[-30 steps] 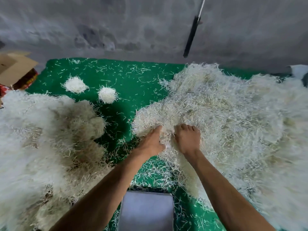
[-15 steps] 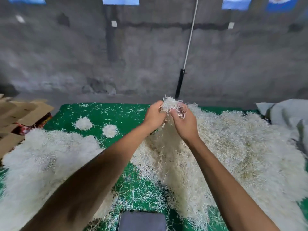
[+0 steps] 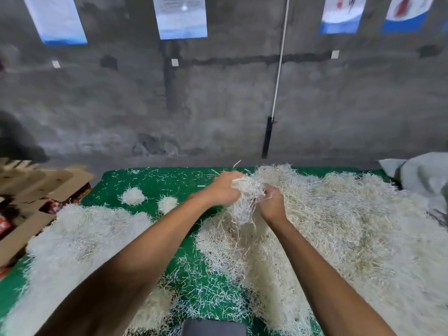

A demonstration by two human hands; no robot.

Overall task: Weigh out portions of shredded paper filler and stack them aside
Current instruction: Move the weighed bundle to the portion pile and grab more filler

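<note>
1. Presently, clump of shredded paper filler (image 3: 244, 202): pale white-cream strands, tangled, held raised above the green mat (image 3: 155, 185); loose strands trail down from it towards the large pile (image 3: 339, 226) on the right.
2. Left hand (image 3: 224, 189): fingers curled into the clump's left side, gripping it.
3. Right hand (image 3: 271, 202): fingers curled into the clump's right side, gripping it; the two hands are close together with the clump between them.
4. Second pile (image 3: 80, 238), left: broad, whiter, near the left forearm.
5. Two small round portions (image 3: 132, 196) and (image 3: 167, 203): set on the mat beyond the left pile, near each other but apart.
6. Mat: littered with stray strands throughout.
7. Flattened cardboard (image 3: 36, 187), far left; grey cloth or sack (image 3: 421, 173), far right, cut off by the frame.
8. Grey flat object (image 3: 213, 327), bottom edge: mostly cut off, identity unclear.
9. Concrete wall (image 3: 218, 105) behind, with blurred posters (image 3: 180, 16); text unreadable.
</note>
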